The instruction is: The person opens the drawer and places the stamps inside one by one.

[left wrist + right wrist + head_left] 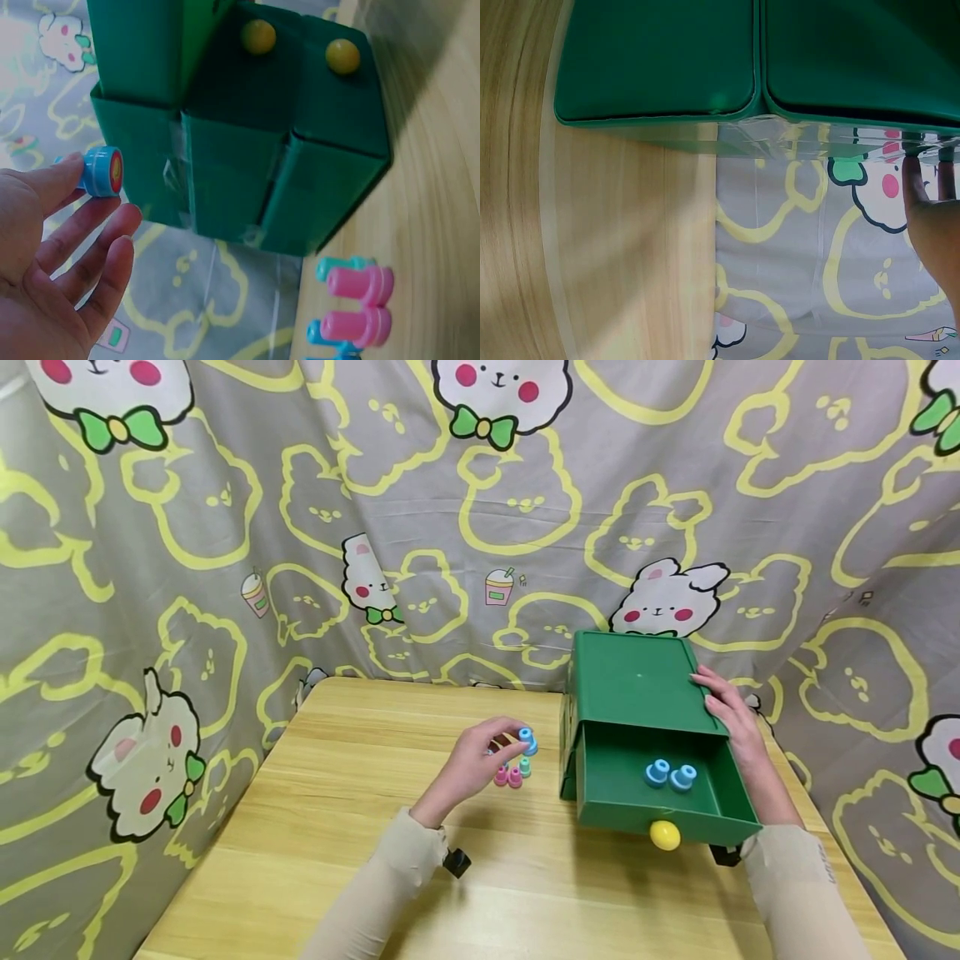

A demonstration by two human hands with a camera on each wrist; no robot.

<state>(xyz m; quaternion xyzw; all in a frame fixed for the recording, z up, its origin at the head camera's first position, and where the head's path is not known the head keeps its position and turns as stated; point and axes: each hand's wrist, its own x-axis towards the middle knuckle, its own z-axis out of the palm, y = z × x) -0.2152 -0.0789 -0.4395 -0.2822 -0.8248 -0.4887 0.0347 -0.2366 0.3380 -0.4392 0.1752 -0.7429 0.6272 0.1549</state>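
Note:
My left hand (480, 756) pinches a blue toy stamp (528, 742) between thumb and finger, raised above the table. In the left wrist view, the red and yellow end of that stamp (112, 172) shows, with the other fingers spread loosely. Below the hand stand two pink stamps (514, 777), a teal stamp (525, 767) and blue ones partly hidden by the fingers. My right hand (733, 714) rests on the right side of the green drawer cabinet (637, 681), fingers extended at its top edge. Two blue stamps (682, 778) stand inside its pulled-out top drawer (622, 814).
A yellow knob (664, 835) sticks out from the drawer front. Two closed lower drawers with yellow knobs (343, 57) show in the left wrist view. The wooden table (300, 827) extends to the left, and a patterned curtain (420, 510) hangs behind it.

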